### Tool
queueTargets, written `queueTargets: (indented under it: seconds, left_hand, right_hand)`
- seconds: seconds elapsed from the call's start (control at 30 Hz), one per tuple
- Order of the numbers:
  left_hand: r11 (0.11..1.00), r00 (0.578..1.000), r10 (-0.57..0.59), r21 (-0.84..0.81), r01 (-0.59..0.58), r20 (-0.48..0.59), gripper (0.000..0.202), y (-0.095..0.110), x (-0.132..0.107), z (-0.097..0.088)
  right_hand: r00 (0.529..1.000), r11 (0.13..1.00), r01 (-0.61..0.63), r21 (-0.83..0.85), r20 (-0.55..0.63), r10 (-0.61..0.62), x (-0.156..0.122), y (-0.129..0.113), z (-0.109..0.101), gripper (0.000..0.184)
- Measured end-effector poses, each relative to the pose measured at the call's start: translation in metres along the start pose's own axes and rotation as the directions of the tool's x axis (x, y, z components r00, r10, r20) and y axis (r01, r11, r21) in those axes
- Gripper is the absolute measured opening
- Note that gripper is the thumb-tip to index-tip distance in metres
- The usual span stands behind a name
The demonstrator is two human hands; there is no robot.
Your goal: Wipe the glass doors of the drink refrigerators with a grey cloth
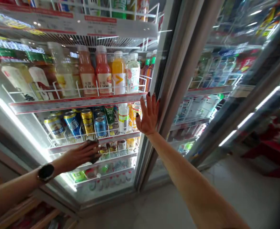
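My right hand is open, fingers spread and pressed flat against the frame of the open glass door of a drinks fridge. My left hand, with a black watch on its wrist, reaches into the fridge over a lower wire shelf. Its fingers lie over a small dark can there, but I cannot tell whether they grip it. Juice bottles stand on the upper shelf and cans on the middle shelf above my left hand.
A second closed glass fridge stands to the right. Pale tiled floor spreads below. Wooden racks sit at the lower left, and something red lies at the far right.
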State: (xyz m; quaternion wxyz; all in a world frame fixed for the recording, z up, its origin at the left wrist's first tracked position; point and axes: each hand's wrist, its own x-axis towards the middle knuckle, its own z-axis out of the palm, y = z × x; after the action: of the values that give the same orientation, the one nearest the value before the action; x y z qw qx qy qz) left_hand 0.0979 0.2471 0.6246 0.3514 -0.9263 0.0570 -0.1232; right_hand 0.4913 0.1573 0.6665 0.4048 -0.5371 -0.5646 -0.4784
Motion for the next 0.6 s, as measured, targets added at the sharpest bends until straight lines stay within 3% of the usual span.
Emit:
queueTargets:
  seconds: [0.07,0.13,0.2,0.23,0.3,0.37,0.4,0.5,0.57,0.6]
  left_hand:
    - [0.990,0.987,-0.139,0.025,0.141,-0.078,0.056,-0.047,0.008,-0.056]
    - [0.955,0.935,-0.257,0.086,0.285,-0.243,0.055,-0.093,0.030,-0.110]
    - [0.875,0.840,-0.390,0.132,0.466,-0.378,0.065,-0.123,0.053,-0.142]
    - [0.831,0.792,-0.440,0.141,0.538,-0.422,0.070,-0.128,0.063,-0.146]
    - [0.769,0.725,-0.517,0.125,0.627,-0.456,0.076,-0.117,0.072,-0.130]
    - [0.761,0.716,-0.558,0.085,0.643,-0.419,0.079,-0.078,0.067,-0.088]
    - [0.774,0.736,-0.564,0.069,0.629,-0.375,0.079,-0.051,0.059,-0.061]
    - [0.868,0.863,-0.476,0.070,0.492,-0.171,0.072,0.037,0.018,0.019]
    - [0.922,0.922,-0.377,0.056,0.383,-0.090,0.064,0.078,-0.012,0.054]
    - [0.940,0.940,-0.334,0.051,0.337,-0.067,0.061,0.087,-0.024,0.062]
  right_hand:
    - [1.000,1.000,-0.002,0.017,-0.010,0.002,-0.001,0.000,0.001,0.078]
    - [1.000,1.000,-0.006,0.008,-0.016,0.006,-0.002,0.000,0.002,0.077]
    - [1.000,1.000,-0.001,-0.020,-0.022,0.001,-0.002,0.000,0.003,0.076]
    - [0.999,1.000,0.006,-0.029,-0.032,-0.007,-0.002,0.001,0.003,0.076]
    - [0.998,0.999,0.018,-0.031,-0.056,-0.020,-0.003,0.001,0.003,0.074]
    - [0.998,0.999,0.013,-0.035,-0.060,-0.015,-0.003,0.001,0.003,0.074]
    - [0.999,0.999,0.002,-0.040,-0.050,-0.004,-0.003,0.001,0.003,0.074]
    - [0.999,0.999,-0.016,-0.031,-0.034,0.015,-0.005,0.002,0.004,0.074]
    - [0.999,1.000,-0.010,-0.013,-0.041,0.009,-0.005,0.002,0.004,0.074]
    - [0.999,1.000,-0.011,-0.010,-0.042,0.010,-0.005,0.002,0.004,0.073]
